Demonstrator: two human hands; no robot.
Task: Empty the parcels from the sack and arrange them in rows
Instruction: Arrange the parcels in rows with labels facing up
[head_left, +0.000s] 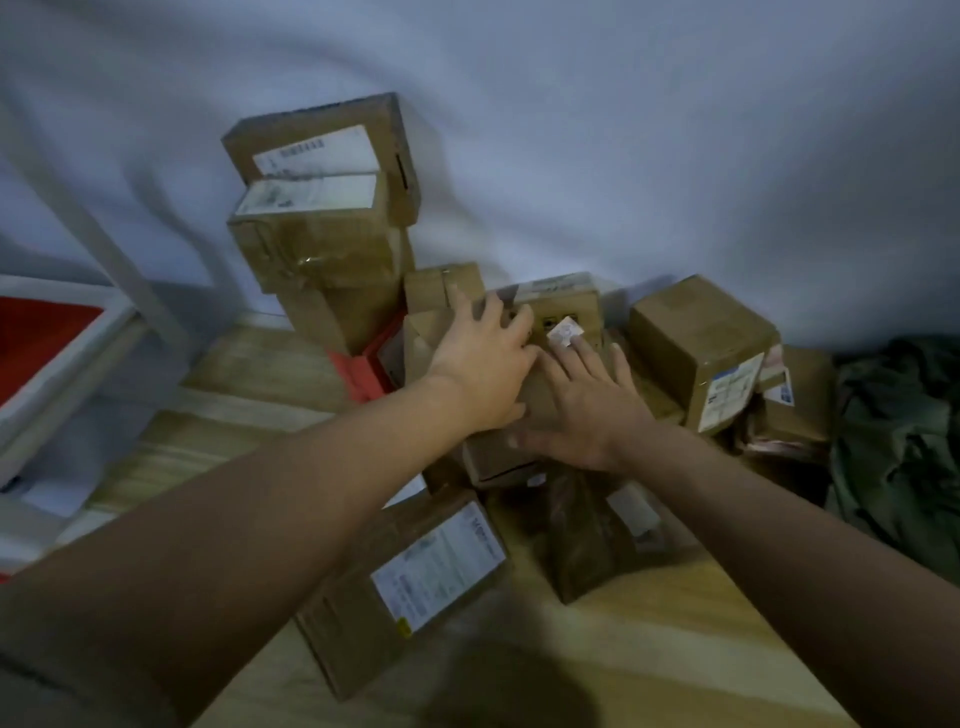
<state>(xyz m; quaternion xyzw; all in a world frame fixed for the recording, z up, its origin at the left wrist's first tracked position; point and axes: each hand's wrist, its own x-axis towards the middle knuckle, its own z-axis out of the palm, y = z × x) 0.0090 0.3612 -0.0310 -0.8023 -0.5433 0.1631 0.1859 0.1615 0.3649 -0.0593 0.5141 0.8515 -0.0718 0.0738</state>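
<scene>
I am in a parcel-sorting room: labelled cardboard boxes (324, 208) stacked at twelve o'clock on wooden floor (249, 374) against a plain wall (623, 130).

Around the pile: floor, wall and a few bystanders

A pale wood-grain floor (649, 660) runs from near to far, meeting a plain bluish-white wall (623, 156) at the back. At the far left a white-framed panel with a red face (47, 338) lies tilted, and a pale slanting bar (104, 249) crosses the wall just beside it. Low on the left edge sits some white sheet material (47, 499), too blurred to identify. At the right edge lies a crumpled dark green cloth (898, 441) on the floor.
</scene>
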